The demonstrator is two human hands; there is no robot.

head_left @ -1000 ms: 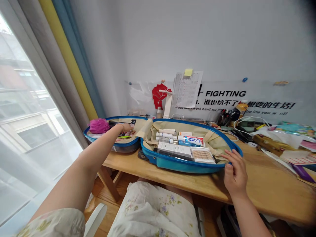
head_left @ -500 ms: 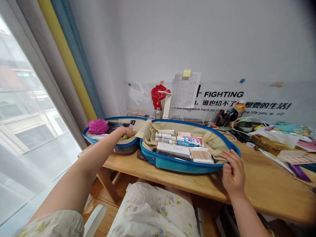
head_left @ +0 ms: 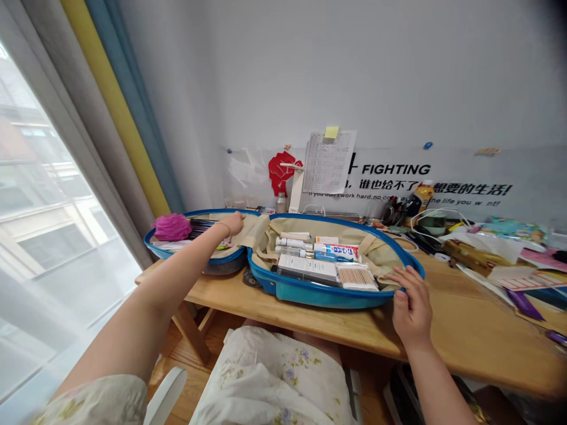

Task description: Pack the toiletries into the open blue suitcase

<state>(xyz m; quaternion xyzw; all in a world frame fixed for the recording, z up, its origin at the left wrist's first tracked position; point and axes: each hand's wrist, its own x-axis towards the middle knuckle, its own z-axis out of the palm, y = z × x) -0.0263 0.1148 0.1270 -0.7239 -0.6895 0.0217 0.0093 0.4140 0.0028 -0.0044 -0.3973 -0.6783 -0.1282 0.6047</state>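
A blue suitcase lies open on the wooden desk, its two halves side by side. My left hand reaches into the left half, near the beige hinge lining; its fingers look curled, and whatever they hold is hidden. Beside it are several dark slim items and a pink bath puff. At the right end, my right hand holds the rim, fingers over it and thumb outside. Inside the right half sit a toothpaste box, a blue tube, a white box and cotton swabs.
Behind the suitcase stand a white desk lamp and a small bottle. Clutter with a gold pouch, cables and papers covers the desk's right side. Curtains and a window are at left.
My left hand has lifted slightly and moved back towards the far rim. A dark item by its fingers no longer shows. My right hand stays on the rim; the view has shifted slightly.
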